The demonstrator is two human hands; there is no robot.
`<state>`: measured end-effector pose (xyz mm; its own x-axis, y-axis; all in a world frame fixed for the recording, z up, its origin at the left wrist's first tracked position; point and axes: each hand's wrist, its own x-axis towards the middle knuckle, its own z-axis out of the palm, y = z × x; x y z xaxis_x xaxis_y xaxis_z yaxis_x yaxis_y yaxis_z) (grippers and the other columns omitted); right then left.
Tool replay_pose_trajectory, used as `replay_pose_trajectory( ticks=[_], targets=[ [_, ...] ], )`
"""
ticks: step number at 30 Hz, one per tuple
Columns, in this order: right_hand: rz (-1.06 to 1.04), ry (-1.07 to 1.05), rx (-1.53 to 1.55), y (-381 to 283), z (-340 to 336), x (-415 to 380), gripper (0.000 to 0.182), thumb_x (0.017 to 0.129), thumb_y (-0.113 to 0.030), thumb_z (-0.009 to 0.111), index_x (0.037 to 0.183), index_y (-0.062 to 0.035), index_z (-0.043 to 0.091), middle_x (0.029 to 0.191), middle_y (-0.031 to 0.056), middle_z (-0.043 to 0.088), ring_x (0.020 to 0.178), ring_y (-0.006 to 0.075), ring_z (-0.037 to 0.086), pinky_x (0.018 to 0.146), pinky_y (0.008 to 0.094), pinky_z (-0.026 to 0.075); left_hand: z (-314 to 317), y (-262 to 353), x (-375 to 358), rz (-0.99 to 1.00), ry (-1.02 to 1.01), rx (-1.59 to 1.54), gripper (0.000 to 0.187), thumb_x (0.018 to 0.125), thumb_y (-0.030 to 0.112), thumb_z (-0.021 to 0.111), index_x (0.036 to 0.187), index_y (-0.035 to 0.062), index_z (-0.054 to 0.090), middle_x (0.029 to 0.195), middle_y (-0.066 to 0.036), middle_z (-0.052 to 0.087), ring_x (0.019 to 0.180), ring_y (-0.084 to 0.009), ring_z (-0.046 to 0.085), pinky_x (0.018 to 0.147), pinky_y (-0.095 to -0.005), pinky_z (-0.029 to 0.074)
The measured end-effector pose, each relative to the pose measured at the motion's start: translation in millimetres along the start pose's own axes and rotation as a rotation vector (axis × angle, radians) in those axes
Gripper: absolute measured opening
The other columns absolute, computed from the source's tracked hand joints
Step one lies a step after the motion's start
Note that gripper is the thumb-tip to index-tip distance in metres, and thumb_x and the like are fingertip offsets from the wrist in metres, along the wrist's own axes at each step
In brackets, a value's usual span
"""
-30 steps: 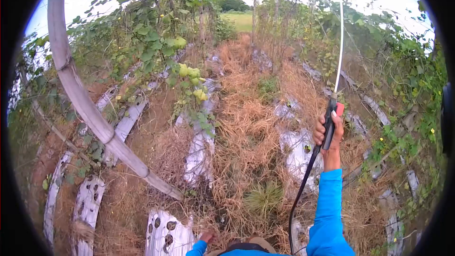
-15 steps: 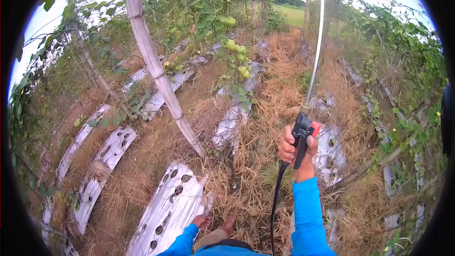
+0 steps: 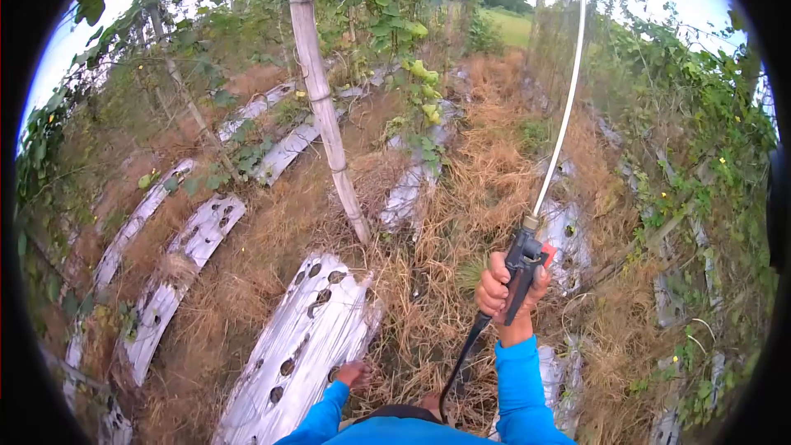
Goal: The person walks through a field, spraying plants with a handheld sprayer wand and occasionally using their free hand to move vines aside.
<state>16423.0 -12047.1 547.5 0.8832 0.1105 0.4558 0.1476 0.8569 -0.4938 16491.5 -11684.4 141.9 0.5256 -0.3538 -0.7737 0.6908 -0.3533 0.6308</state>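
Observation:
My right hand is wrapped round the black handle of a sprayer with a red part on its side. From the handle a long pale metal wand rises to the top of the view, and a black hose hangs below it. Low in the view, my left hand hangs beside white plastic mulch sheet with dark round holes. Its fingers look curled, and nothing shows in them.
A bamboo pole stands ahead, slightly left. Leafy vines climb supports on both sides. Dry straw covers the ground between mulch strips. A thinner leaning pole stands farther left.
The bamboo pole and mulch appear farther right as the view shifts. My right hand and the sprayer are slightly lower, with the wand tilted more to the right. My left hand is a little higher.

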Motion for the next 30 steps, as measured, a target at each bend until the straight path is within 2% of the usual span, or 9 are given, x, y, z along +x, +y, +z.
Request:
replay_pose_trajectory(
  ticks=[2,6,10,12,14,16,22,25,30],
  targets=[
    [-0.006,-0.191,0.127,31,16,4,0.054,0.074,-0.053,0.069,0.082,-0.0077,0.04,0.062,0.0014,0.039,0.047,0.0108,0.037,0.04,0.0263,0.034,-18,-23,-17,0.042,0.016,0.005,0.036,0.086,0.041,0.055,0.099,0.0086,0.063,0.086,-0.005,0.066,0.074,-0.019,0.066,0.064,-0.0339,0.051],
    [0.024,-0.336,0.184,98,54,5,0.056,0.07,-0.054,0.073,0.08,-0.0086,0.041,0.061,0.0005,0.037,0.047,0.0104,0.037,0.04,0.0264,0.032,-70,-74,-38,0.03,-0.09,-0.114,0.029,0.086,0.035,0.058,0.098,0.0093,0.064,0.082,-0.002,0.065,0.064,-0.0153,0.062,0.054,-0.032,0.047],
    [0.048,-0.316,0.113,133,100,7,0.055,0.069,-0.053,0.073,0.079,-0.0088,0.042,0.061,0.0004,0.037,0.048,0.0103,0.036,0.041,0.0265,0.032,-114,-117,-74,-0.071,-0.047,-0.01,0.028,0.085,0.037,0.056,0.096,0.012,0.063,0.081,0.0,0.065,0.064,-0.0132,0.063,0.054,-0.0293,0.045],
    [0.059,-0.336,0.12,139,121,9,0.055,0.069,-0.052,0.073,0.079,-0.0088,0.041,0.062,0.0007,0.038,0.049,0.0104,0.036,0.041,0.0267,0.033,-129,-138,-97,-0.075,0.021,0.021,0.036,0.087,0.04,0.054,0.103,0.0101,0.065,0.096,-0.007,0.068,0.08,-0.0202,0.067,0.068,-0.0362,0.052],
    [0.115,-0.322,0.048,144,145,8,0.054,0.069,-0.051,0.073,0.079,-0.0087,0.041,0.063,0.0009,0.038,0.049,0.0104,0.037,0.041,0.0268,0.033,-137,-157,-117,-0.076,0.041,-0.021,0.035,0.086,0.039,0.055,0.102,0.0098,0.065,0.095,-0.007,0.068,0.078,-0.0207,0.067,0.066,-0.0364,0.053],
    [0.131,-0.336,0.032,152,169,5,0.054,0.07,-0.05,0.073,0.079,-0.0082,0.04,0.063,0.0012,0.038,0.049,0.0102,0.037,0.041,0.0263,0.033,-144,-170,-135,-0.044,-0.002,-0.118,0.03,0.085,0.035,0.055,0.097,0.0098,0.063,0.081,-0.001,0.064,0.069,-0.0157,0.065,0.062,-0.0341,0.051],
    [0.252,-0.282,-0.191,165,253,-11,0.052,0.072,-0.048,0.071,0.08,-0.0073,0.04,0.062,0.0017,0.039,0.047,0.0096,0.037,0.039,0.0254,0.033,-139,-228,-166,-0.011,0.073,-0.133,0.032,0.085,0.036,0.055,0.101,0.0101,0.064,0.084,-0.003,0.066,0.068,-0.0155,0.063,0.055,-0.0322,0.045],
    [0.299,-0.288,-0.238,173,291,-33,0.052,0.073,-0.048,0.07,0.08,-0.0065,0.039,0.062,0.0023,0.038,0.046,0.0097,0.037,0.039,0.0246,0.033,-142,-268,-172,-0.049,-0.024,-0.157,0.036,0.085,0.042,0.056,0.101,0.0111,0.063,0.083,-0.004,0.066,0.063,-0.0141,0.06,0.053,-0.0326,0.043],
    [0.435,-0.29,-0.191,220,341,-89,0.052,0.073,-0.047,0.071,0.079,-0.0059,0.039,0.061,0.0019,0.038,0.045,0.0088,0.036,0.037,0.0225,0.033,-138,-326,-262,-0.006,0.048,-0.075,0.041,0.086,0.05,0.056,0.101,0.012,0.061,0.078,-0.001,0.064,0.062,-0.0128,0.06,0.049,-0.0285,0.04]
  ],
)
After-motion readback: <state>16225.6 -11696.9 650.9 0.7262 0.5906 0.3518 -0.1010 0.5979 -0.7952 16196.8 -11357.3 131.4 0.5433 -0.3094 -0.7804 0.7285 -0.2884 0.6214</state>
